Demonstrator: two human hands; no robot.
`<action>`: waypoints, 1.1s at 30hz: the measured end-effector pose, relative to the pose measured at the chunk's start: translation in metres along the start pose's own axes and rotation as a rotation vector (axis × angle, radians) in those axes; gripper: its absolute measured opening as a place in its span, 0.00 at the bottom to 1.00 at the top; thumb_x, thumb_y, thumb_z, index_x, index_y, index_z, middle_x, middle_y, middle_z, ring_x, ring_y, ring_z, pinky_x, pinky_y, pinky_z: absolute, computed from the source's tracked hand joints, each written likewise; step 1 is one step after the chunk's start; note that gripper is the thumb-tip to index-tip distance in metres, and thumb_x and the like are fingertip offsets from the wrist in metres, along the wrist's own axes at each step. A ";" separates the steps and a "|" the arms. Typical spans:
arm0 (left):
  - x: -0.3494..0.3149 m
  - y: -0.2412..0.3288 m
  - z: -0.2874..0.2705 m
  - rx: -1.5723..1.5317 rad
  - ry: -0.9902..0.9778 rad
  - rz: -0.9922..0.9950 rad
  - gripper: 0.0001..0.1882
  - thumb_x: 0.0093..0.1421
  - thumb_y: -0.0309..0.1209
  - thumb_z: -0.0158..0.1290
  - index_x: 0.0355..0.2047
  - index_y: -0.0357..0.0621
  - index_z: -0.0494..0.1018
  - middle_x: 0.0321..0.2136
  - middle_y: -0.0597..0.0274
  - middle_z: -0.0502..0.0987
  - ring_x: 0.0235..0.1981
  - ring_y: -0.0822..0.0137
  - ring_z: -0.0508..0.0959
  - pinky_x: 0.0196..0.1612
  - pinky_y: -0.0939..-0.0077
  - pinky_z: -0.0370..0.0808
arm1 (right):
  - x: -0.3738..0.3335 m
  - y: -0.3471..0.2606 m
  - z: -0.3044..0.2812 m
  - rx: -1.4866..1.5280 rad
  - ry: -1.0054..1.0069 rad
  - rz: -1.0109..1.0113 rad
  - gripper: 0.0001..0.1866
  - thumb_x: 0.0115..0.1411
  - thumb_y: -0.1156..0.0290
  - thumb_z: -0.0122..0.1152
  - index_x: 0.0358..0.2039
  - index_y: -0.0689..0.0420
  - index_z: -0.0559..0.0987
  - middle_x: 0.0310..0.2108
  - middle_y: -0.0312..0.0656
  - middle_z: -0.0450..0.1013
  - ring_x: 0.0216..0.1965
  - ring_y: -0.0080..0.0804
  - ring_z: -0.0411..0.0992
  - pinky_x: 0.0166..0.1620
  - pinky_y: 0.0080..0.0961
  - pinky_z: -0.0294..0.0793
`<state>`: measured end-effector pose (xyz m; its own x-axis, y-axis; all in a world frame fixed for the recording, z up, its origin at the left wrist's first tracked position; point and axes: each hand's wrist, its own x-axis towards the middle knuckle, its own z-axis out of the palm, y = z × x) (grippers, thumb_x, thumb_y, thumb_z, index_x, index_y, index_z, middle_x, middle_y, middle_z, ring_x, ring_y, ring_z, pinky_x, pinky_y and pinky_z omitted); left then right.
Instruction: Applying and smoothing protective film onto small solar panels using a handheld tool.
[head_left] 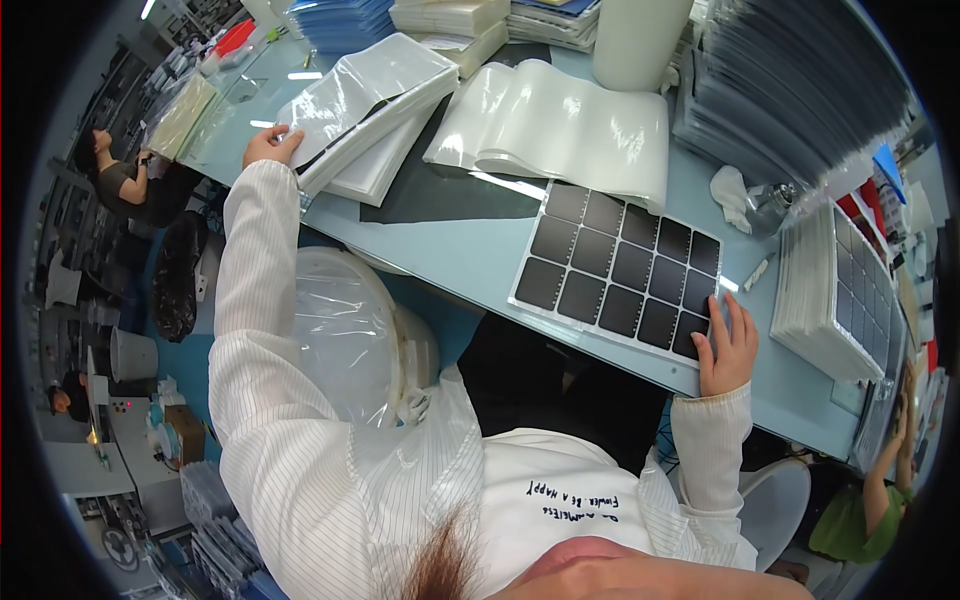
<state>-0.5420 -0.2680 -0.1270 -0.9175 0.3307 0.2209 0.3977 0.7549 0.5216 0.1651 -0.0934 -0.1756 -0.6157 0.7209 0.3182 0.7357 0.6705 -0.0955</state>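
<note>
My left hand [272,148] is at the near left corner of a stack of glossy white film sheets [385,75], its thumb and fingers closed on the sheet edge. Beneath that stack lies another white pile [375,170], set at an angle. Toward the right, a white-edged sheet with rows of black squares [595,245] lies flat by the table's near edge. My right hand [732,345] rests on its right corner, fingers spread. Behind it, a wavy, folded white film [580,120] overlaps the sheet's far edge.
A pale blue table [430,245] carries a dark mat [460,195], a tall stack of dark sheets [790,90], a pile of black-squared sheets [825,290], a white cylinder [640,40] and a glass jar [770,205]. Below stands a lined bin [345,330]. Other people sit left and right.
</note>
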 end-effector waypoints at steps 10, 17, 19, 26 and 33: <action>-0.026 0.064 -0.052 0.070 -0.115 0.658 0.32 0.55 0.57 0.58 0.54 0.53 0.74 0.56 0.48 0.70 0.58 0.50 0.68 0.61 0.61 0.63 | -0.001 0.000 -0.003 0.012 -0.009 0.018 0.25 0.63 0.58 0.52 0.59 0.52 0.71 0.63 0.43 0.62 0.62 0.47 0.58 0.64 0.40 0.55; -0.079 0.112 0.036 0.583 -0.103 0.628 0.31 0.64 0.57 0.46 0.66 0.71 0.58 0.68 0.55 0.55 0.69 0.53 0.54 0.67 0.48 0.52 | 0.001 -0.001 -0.003 0.025 0.000 0.008 0.25 0.62 0.58 0.53 0.59 0.53 0.72 0.62 0.44 0.63 0.62 0.47 0.59 0.64 0.40 0.55; -0.089 0.110 0.040 0.603 -0.159 0.485 0.28 0.67 0.55 0.38 0.67 0.72 0.55 0.68 0.56 0.55 0.69 0.56 0.54 0.66 0.42 0.52 | 0.002 -0.003 -0.004 0.037 -0.008 0.004 0.25 0.62 0.58 0.54 0.58 0.53 0.72 0.62 0.44 0.63 0.62 0.47 0.59 0.64 0.40 0.55; -0.103 0.123 0.049 0.481 -0.091 0.398 0.24 0.70 0.49 0.36 0.65 0.72 0.58 0.67 0.57 0.57 0.68 0.58 0.55 0.65 0.42 0.52 | 0.001 -0.005 -0.009 0.055 -0.019 0.011 0.25 0.62 0.60 0.55 0.58 0.54 0.72 0.62 0.44 0.64 0.62 0.47 0.58 0.64 0.40 0.54; -0.111 0.129 0.054 0.472 0.036 0.362 0.21 0.70 0.47 0.36 0.62 0.71 0.64 0.64 0.58 0.62 0.66 0.58 0.59 0.65 0.43 0.53 | 0.003 -0.006 -0.010 0.043 -0.026 0.019 0.26 0.62 0.60 0.55 0.59 0.53 0.72 0.63 0.44 0.63 0.62 0.47 0.58 0.65 0.40 0.53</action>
<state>-0.3884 -0.1769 -0.1286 -0.7195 0.6007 0.3486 0.6371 0.7707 -0.0130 0.1614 -0.0974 -0.1649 -0.6089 0.7377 0.2916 0.7351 0.6629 -0.1419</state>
